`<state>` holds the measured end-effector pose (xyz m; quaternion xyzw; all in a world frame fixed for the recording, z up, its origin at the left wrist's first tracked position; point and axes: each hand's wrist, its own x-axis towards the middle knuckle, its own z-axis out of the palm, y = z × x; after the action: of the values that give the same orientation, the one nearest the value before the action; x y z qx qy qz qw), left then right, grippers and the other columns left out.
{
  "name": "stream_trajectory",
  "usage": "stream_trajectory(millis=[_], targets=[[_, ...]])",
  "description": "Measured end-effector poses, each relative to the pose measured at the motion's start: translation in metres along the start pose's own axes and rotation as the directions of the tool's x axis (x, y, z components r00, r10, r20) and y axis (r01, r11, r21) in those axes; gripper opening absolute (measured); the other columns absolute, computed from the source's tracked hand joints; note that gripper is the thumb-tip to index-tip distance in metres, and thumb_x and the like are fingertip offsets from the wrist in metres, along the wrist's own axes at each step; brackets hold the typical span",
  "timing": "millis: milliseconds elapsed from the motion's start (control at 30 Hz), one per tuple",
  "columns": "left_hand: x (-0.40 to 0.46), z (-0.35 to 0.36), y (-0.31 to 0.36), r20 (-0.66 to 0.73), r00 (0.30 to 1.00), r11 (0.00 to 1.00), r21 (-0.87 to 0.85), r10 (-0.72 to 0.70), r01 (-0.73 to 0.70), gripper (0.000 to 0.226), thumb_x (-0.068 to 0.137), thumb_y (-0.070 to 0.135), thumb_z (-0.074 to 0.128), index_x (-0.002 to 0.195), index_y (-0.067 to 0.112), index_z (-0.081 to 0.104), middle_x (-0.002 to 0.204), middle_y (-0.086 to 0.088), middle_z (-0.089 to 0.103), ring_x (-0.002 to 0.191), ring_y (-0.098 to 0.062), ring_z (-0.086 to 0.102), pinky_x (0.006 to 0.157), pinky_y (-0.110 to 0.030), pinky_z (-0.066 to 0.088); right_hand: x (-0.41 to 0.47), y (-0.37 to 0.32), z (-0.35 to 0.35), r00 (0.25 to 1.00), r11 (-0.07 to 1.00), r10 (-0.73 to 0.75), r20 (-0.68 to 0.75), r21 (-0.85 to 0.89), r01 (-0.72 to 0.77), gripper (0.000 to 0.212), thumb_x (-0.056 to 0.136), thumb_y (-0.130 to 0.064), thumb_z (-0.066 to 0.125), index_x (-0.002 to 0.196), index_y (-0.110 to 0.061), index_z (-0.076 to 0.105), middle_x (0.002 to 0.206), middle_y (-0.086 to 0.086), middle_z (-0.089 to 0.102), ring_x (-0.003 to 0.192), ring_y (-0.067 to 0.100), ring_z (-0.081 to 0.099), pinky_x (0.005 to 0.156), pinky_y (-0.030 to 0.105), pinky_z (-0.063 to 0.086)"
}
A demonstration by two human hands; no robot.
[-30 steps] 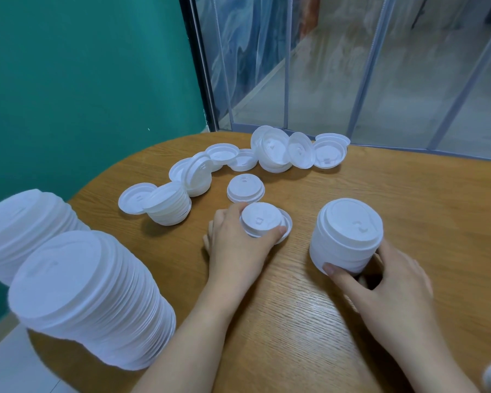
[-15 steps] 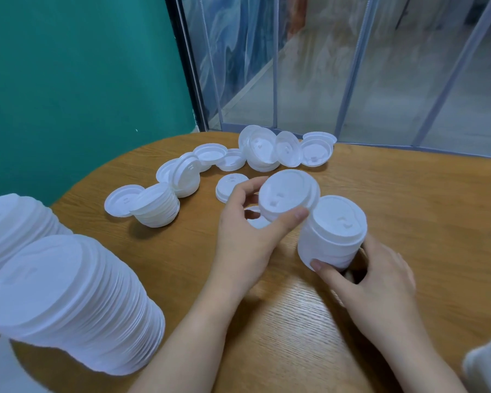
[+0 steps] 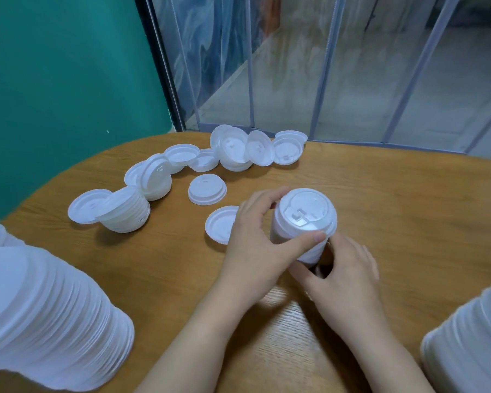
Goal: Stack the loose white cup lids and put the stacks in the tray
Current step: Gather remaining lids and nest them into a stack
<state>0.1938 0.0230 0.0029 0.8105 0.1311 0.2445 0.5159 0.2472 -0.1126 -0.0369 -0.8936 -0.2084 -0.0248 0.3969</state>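
Since half a second ago, the lid my left hand (image 3: 253,245) carried has landed on top of the short lid stack (image 3: 304,222) at the middle of the wooden table (image 3: 408,222). I pinch the stack's top between thumb and fingers; my right hand (image 3: 343,273) curls around its base. One loose lid (image 3: 220,224) lies just left of my hand, and more scattered lids (image 3: 238,148) beyond.
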Motion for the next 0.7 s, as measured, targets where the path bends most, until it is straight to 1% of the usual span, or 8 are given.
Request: stream_trajectory(millis=[100, 300, 433, 500, 533, 600, 667, 700], targets=[[0.002, 0.003, -0.003, -0.007, 1.000, 1.000, 0.021, 0.012, -0.012, 0.069, 0.067, 0.048, 0.085, 0.131, 0.033, 0.063, 0.122, 0.022, 0.061, 0.123, -0.002, 0.054, 0.097, -0.009, 0.036, 0.001, 0.000, -0.001, 1.000, 1.000, 0.003, 0.011, -0.004, -0.003, 0.055, 0.066, -0.077, 0.053, 0.106, -0.039, 0.056, 0.086, -0.019, 0.054, 0.096, 0.014, 0.052, 0.104, 0.056, 0.039], [0.003, 0.004, -0.007, -0.004, 1.000, 1.000, -0.006, -0.026, 0.026, 0.067, 0.069, 0.046, 0.086, 0.131, 0.033, 0.062, 0.123, 0.019, 0.062, 0.120, 0.002, 0.056, 0.093, -0.004, 0.036, 0.001, 0.001, 0.000, 1.000, 1.000, 0.009, 0.028, -0.007, -0.008, 0.065, 0.067, -0.080, 0.052, 0.117, -0.039, 0.056, 0.097, -0.017, 0.060, 0.107, 0.015, 0.057, 0.112, 0.053, 0.033], [0.003, 0.002, -0.007, 0.000, 0.999, 0.999, -0.001, -0.049, 0.049, 0.059, 0.076, 0.036, 0.091, 0.129, 0.034, 0.063, 0.122, 0.018, 0.062, 0.118, 0.002, 0.057, 0.090, -0.002, 0.036, 0.001, 0.002, 0.001, 0.999, 1.000, 0.003, 0.032, -0.015, -0.002, 0.067, 0.067, -0.081, 0.053, 0.118, -0.038, 0.057, 0.097, -0.017, 0.061, 0.107, 0.015, 0.057, 0.112, 0.050, 0.033], [0.003, 0.001, -0.007, 0.005, 0.998, 0.998, -0.012, -0.063, 0.064, 0.059, 0.077, 0.034, 0.091, 0.129, 0.033, 0.063, 0.123, 0.018, 0.063, 0.117, 0.002, 0.057, 0.089, -0.002, 0.036, 0.000, 0.002, 0.001, 1.000, 1.000, -0.002, 0.029, -0.001, 0.002, 0.065, 0.067, -0.081, 0.053, 0.116, -0.037, 0.058, 0.096, -0.018, 0.060, 0.104, 0.014, 0.056, 0.111, 0.047, 0.033], [0.003, 0.001, -0.007, 0.009, 0.998, 0.998, -0.013, -0.065, 0.065, 0.060, 0.076, 0.034, 0.091, 0.129, 0.033, 0.063, 0.123, 0.017, 0.063, 0.118, 0.002, 0.057, 0.089, -0.002, 0.036, 0.000, 0.002, 0.001, 1.000, 1.000, -0.004, 0.022, 0.009, 0.004, 0.063, 0.067, -0.080, 0.053, 0.113, -0.037, 0.058, 0.094, -0.018, 0.060, 0.101, 0.014, 0.055, 0.109, 0.047, 0.035], [0.003, 0.000, -0.007, 0.022, 0.998, 0.998, 0.004, -0.065, 0.065, 0.064, 0.074, 0.037, 0.092, 0.129, 0.036, 0.060, 0.125, 0.019, 0.062, 0.119, 0.004, 0.055, 0.089, -0.001, 0.035, -0.001, 0.001, 0.002, 1.000, 1.000, -0.011, 0.002, 0.025, 0.011, 0.057, 0.067, -0.077, 0.055, 0.106, -0.036, 0.057, 0.090, -0.017, 0.060, 0.093, 0.013, 0.051, 0.102, 0.050, 0.039], [0.002, -0.005, -0.007, 0.049, 0.996, 0.997, 0.028, -0.074, 0.073, 0.074, 0.068, 0.049, 0.092, 0.131, 0.040, 0.054, 0.130, 0.022, 0.059, 0.121, 0.007, 0.053, 0.090, 0.001, 0.033, -0.001, 0.000, 0.002, 1.000, 0.999, -0.015, -0.015, 0.038, 0.015, 0.052, 0.068, -0.076, 0.060, 0.102, -0.037, 0.055, 0.087, -0.018, 0.059, 0.089, 0.009, 0.047, 0.099, 0.051, 0.041], [0.000, -0.010, -0.008, 0.059, 0.995, 0.996, 0.033, -0.082, 0.080, 0.079, 0.064, 0.057, 0.089, 0.132, 0.041, 0.053, 0.132, 0.023, 0.058, 0.123, 0.009, 0.051, 0.090, 0.001, 0.033, -0.001, 0.000, 0.002, 1.000, 0.999, -0.017, -0.019, 0.039, 0.018, 0.050, 0.070, -0.074, 0.066, 0.100, -0.037, 0.053, 0.085, -0.018, 0.058, 0.088, 0.008, 0.046, 0.098, 0.051, 0.042]])
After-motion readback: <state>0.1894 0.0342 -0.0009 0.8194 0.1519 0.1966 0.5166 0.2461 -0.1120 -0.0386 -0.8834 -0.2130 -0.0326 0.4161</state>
